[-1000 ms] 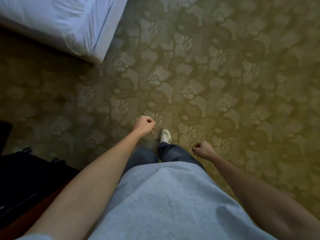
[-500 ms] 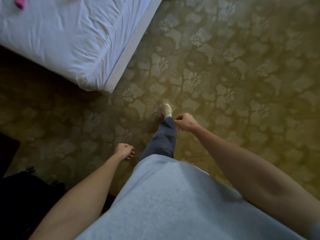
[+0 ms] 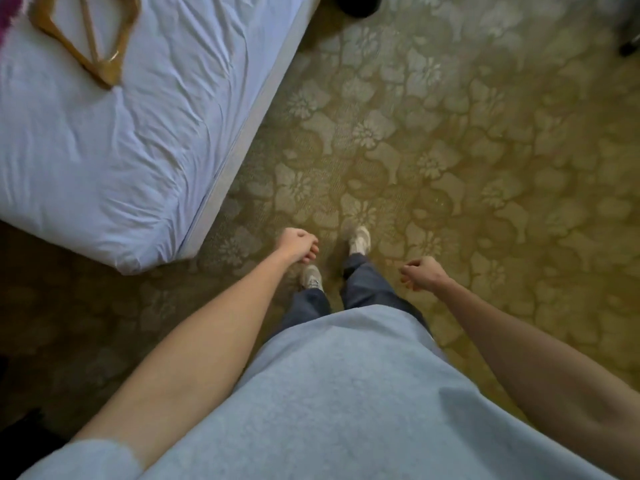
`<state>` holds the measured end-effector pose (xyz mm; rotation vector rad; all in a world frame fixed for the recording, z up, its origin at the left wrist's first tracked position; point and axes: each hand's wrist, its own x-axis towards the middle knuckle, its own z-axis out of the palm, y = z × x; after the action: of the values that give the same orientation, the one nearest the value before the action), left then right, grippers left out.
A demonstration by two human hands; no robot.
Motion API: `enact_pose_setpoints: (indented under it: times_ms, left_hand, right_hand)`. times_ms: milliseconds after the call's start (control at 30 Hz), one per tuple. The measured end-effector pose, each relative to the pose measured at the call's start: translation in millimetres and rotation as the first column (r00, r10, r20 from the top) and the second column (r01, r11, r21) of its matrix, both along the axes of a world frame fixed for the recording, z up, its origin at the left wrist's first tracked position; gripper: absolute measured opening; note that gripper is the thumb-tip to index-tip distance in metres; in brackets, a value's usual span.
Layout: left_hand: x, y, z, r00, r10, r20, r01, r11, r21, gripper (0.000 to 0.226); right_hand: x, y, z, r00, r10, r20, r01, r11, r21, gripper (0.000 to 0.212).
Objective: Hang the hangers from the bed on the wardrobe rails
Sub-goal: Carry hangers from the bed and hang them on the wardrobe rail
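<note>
Wooden hangers (image 3: 86, 39) lie in a small pile on the white bed (image 3: 145, 133) at the top left, their metal hook near the lower tip. A pink thing (image 3: 7, 12) shows at the bed's far left edge. My left hand (image 3: 298, 245) hangs loosely curled over the carpet, just off the bed's near corner, and holds nothing. On the other side of my legs, my right hand (image 3: 420, 273) is also curled into a loose fist with nothing in it. Both hands are well short of the hangers. No wardrobe is in view.
A green and yellow flowered carpet (image 3: 450, 150) covers the floor ahead and to the right. A dark round object (image 3: 356, 3) sits at the top beside the bed. Dark shapes (image 3: 24, 431) fill the bottom left corner. My feet (image 3: 360, 240) are between my hands.
I have walked toward the bed: it fills more of the view and the hangers on it have come into sight. My arms swung with the steps, both hands still curled.
</note>
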<state>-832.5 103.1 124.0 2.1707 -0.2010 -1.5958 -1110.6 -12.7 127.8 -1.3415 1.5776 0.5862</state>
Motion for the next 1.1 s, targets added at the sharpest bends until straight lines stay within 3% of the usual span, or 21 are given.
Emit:
enact_pose_setpoints:
  times_ms: [167, 433, 633, 900, 1100]
  left_hand:
    - [25.8, -155.9, -1.0, 0.996, -0.088, -0.029, 0.087, 0.995, -0.055, 0.015]
    - [100.6, -326.6, 1.9, 0.988, -0.143, 0.055, 0.142, 0.99, 0.02, 0.025]
    - [188.7, -357.6, 5.1, 0.991, -0.02, 0.131, 0.008, 0.996, 0.092, 0.018]
    - [290.8, -356.2, -26.1, 0.978, 0.18, 0.102, -0.198, 0.961, 0.194, 0.024]
    - [375.5, -399.6, -32.4, 0.94, 0.335, 0.06, -0.338, 0.904, 0.262, 0.029]
  right_hand:
    - [-7.6, -98.5, -16.0, 0.993, -0.08, -0.091, 0.086, 0.994, 0.063, 0.022]
    - [69.7, -297.5, -17.0, 0.997, -0.06, -0.047, 0.062, 0.997, 0.054, 0.026]
    - [221.9, -415.4, -3.6, 0.983, 0.161, 0.082, -0.162, 0.987, 0.001, 0.027]
    - [460.0, -508.6, 17.0, 0.854, 0.448, 0.267, -0.451, 0.891, -0.051, 0.019]
    - [601.7, -563.5, 24.7, 0.746, 0.617, 0.251, -0.631, 0.775, -0.032, 0.014]
